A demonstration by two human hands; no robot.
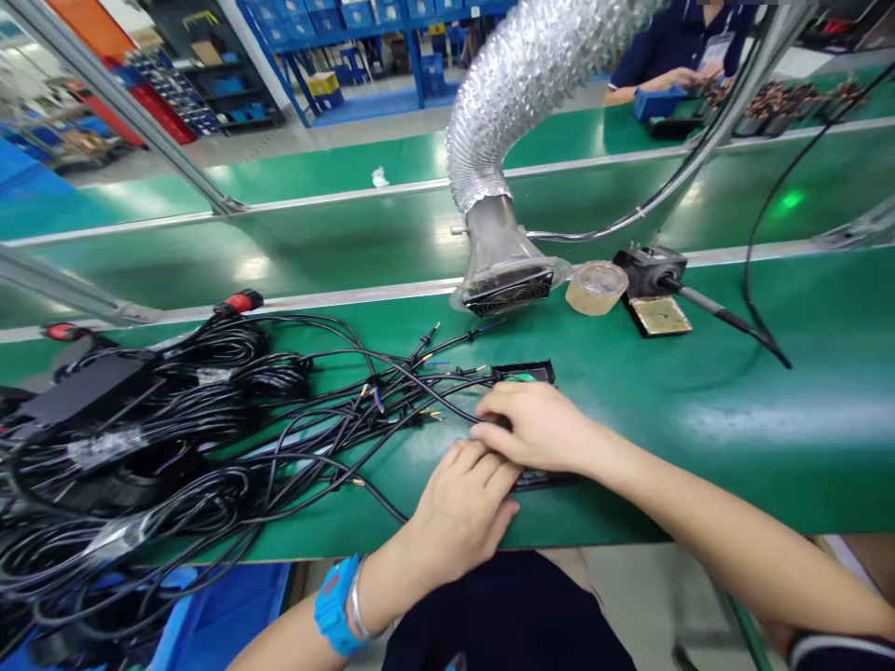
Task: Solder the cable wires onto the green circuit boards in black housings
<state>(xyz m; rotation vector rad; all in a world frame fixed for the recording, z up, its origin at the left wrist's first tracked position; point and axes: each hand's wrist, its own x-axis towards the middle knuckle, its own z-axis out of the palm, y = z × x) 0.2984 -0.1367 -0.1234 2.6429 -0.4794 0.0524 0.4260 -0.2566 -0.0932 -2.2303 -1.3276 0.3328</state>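
Observation:
A shallow black plastic case (523, 372) with a bit of green circuit board inside lies on the bench, mostly hidden under my hands. My right hand (542, 429) reaches over it from the right, its thumb and index finger closed around a black cable (447, 403) where it meets the case. At the case's near left side, my left hand (461, 508) curls its fingers over the edge, thumb toward me; the fingertips are partly covered by the right hand. Several black cables with stripped coloured wire ends (378, 396) spread out just left of the hands.
Coiled black cables (210, 419) pile up on the left of the green bench (769, 438). Behind the case are a fume duct (489, 233), a tape roll (597, 287) and a soldering iron (720, 312) in its stand. A blue bin (224, 615) sits below. Another person (685, 56) works opposite.

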